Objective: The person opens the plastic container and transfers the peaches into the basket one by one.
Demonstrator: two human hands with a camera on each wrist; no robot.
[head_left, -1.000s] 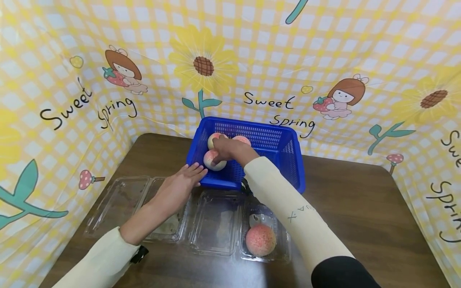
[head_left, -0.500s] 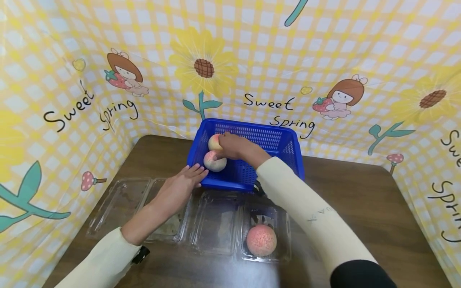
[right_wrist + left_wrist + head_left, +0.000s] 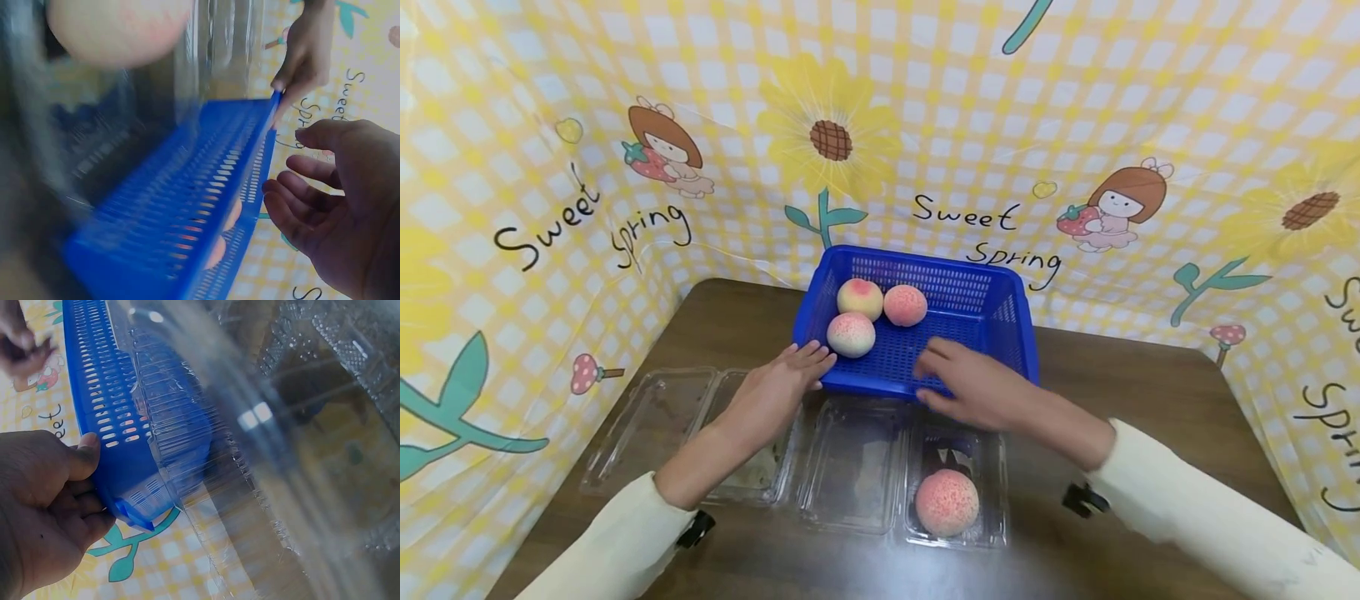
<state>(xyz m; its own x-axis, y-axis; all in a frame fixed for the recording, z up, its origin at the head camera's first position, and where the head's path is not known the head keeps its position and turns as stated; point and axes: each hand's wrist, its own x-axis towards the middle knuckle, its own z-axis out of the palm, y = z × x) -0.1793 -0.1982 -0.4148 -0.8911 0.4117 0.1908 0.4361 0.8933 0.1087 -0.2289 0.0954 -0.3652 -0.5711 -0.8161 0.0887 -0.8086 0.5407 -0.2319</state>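
A blue plastic basket point(image 3: 887, 385) holds three peaches at its left end: a yellowish one point(image 3: 860, 300) at the back, a pink one point(image 3: 905, 305) beside it, and a pale speckled one point(image 3: 851, 335) in front. My left hand point(image 3: 778, 377) grips the basket's front left corner; in the left wrist view the thumb point(image 3: 89, 445) presses the outer wall. Over the basket's front rim hovers my right hand point(image 3: 981, 385), fingers loosely bent and holding nothing. A larger pink peach point(image 3: 947, 502) sits in the rightmost clear plastic box point(image 3: 995, 533).
More clear plastic boxes stand in a row before the basket: one point(image 3: 850, 467) in the middle, another point(image 3: 752, 479) partly under my left forearm, and one point(image 3: 651, 429) at far left. A patterned cloth point(image 3: 962, 150) rises behind the wooden table point(image 3: 1120, 367).
My right hand has left the peaches, moving right and toward me to the basket's front rim. The back right peach shows again. The left hand keeps its place on the corner.
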